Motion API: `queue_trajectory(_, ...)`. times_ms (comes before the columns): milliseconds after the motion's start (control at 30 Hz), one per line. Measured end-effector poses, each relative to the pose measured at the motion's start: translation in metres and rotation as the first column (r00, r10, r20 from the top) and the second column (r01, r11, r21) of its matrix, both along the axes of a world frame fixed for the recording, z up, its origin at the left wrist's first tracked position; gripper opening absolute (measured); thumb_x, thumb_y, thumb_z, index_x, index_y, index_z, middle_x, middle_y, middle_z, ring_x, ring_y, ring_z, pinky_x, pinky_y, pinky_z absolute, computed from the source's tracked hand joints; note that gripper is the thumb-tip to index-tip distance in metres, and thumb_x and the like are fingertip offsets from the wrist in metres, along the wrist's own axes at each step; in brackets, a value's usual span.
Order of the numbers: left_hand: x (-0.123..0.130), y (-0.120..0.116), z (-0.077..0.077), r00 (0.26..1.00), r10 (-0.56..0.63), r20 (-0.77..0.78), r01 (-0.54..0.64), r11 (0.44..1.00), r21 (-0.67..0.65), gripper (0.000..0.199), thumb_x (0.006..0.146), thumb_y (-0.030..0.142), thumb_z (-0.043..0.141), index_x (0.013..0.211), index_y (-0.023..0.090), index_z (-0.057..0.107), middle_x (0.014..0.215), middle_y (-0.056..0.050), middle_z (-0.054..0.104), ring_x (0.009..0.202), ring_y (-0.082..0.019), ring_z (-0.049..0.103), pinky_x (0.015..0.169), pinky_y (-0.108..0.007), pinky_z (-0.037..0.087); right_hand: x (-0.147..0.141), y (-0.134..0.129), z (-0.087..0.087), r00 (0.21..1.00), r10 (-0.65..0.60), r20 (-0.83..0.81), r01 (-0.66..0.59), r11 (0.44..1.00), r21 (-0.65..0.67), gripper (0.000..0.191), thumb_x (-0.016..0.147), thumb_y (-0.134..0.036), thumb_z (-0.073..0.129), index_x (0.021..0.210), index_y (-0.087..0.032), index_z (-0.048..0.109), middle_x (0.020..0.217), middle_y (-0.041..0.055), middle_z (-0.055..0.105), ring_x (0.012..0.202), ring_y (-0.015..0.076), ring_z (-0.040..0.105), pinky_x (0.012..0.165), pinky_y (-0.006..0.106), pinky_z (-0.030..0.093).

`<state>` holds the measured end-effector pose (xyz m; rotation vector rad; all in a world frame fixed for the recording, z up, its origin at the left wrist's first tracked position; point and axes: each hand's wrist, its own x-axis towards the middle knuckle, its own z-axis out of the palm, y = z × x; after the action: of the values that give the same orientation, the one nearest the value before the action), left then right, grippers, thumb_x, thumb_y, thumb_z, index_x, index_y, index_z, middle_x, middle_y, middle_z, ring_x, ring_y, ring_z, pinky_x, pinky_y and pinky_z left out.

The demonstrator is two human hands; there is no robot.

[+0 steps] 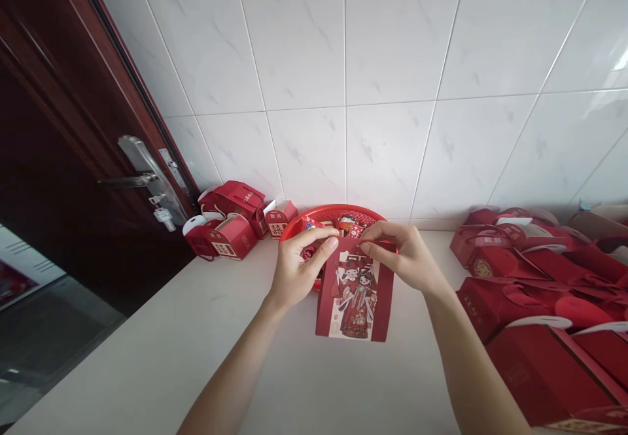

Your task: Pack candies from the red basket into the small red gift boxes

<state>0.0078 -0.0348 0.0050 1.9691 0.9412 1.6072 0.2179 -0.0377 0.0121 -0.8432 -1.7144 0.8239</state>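
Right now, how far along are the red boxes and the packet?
Looks done: boxes by the door and boxes on the right appear formed; contents unclear. In hand: printed red packet, top pinched by left hand and right hand. Probably left: finishing it; wrapped sweets remain in the basket.

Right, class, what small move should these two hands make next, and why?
Probably ease the top edge of the red, figure-printed paper piece gently apart, to check whether it opens: the left hand and right hand both pinch there, it looks flat, and it partly hides the round red plastic basket.
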Motion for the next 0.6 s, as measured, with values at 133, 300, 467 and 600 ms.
queue_trajectory(133, 0.0011, 0.0007, -0.0003, 1.000, -0.001, -0.002, 0.001, 1.000, -0.013, 0.015, 0.088, 0.031, 0.073, 0.095, 0.021, 0.080, 0.096, -0.003, 0.082, 0.090, -0.020, 0.077, 0.083, -0.027, 0.062, 0.0010, 0.0009, -0.0003, 0.998, 0.032, -0.046, -0.033, 0.999, -0.020, 0.016, 0.083, -0.031, 0.073, 0.073, -0.018, 0.068, 0.079, 0.0038, 0.070, 0.072, 0.0179, 0.061, 0.067, 0.032, 0.048)
queue_trajectory(300, 0.0015, 0.0013, -0.0011, 1.000, 0.001, 0.000, -0.001, 1.000, -0.017, 0.016, 0.088, 0.033, 0.073, 0.095, 0.021, 0.081, 0.097, -0.004, 0.082, 0.093, -0.021, 0.077, 0.086, -0.029, 0.062, 0.0028, -0.0002, 0.0012, 0.994, 0.088, -0.066, -0.091, 0.995, -0.045, 0.018, 0.084, -0.029, 0.073, 0.070, -0.018, 0.068, 0.074, 0.0024, 0.068, 0.070, 0.0162, 0.059, 0.066, 0.031, 0.045)
queue_trajectory(467, 0.0022, 0.0015, -0.0017, 1.000, -0.002, 0.009, 0.003, 1.000, -0.029, 0.016, 0.088, 0.033, 0.072, 0.094, 0.021, 0.080, 0.097, -0.003, 0.082, 0.093, -0.021, 0.077, 0.085, -0.029, 0.062, 0.0019, -0.0008, 0.0012, 0.992, 0.084, -0.099, -0.091, 0.993, -0.070, 0.019, 0.083, -0.030, 0.074, 0.069, -0.018, 0.067, 0.072, 0.0026, 0.069, 0.068, 0.0163, 0.059, 0.065, 0.031, 0.045)
queue_trajectory(600, 0.0031, 0.0009, -0.0013, 1.000, 0.001, 0.011, -0.001, 0.999, -0.038, 0.016, 0.088, 0.034, 0.072, 0.094, 0.021, 0.080, 0.097, -0.004, 0.082, 0.090, -0.021, 0.077, 0.083, -0.030, 0.063, 0.0006, -0.0008, 0.0006, 0.993, 0.071, -0.092, -0.078, 0.995, -0.066, 0.019, 0.083, -0.030, 0.073, 0.069, -0.018, 0.067, 0.072, 0.0028, 0.068, 0.068, 0.0165, 0.059, 0.064, 0.031, 0.045)
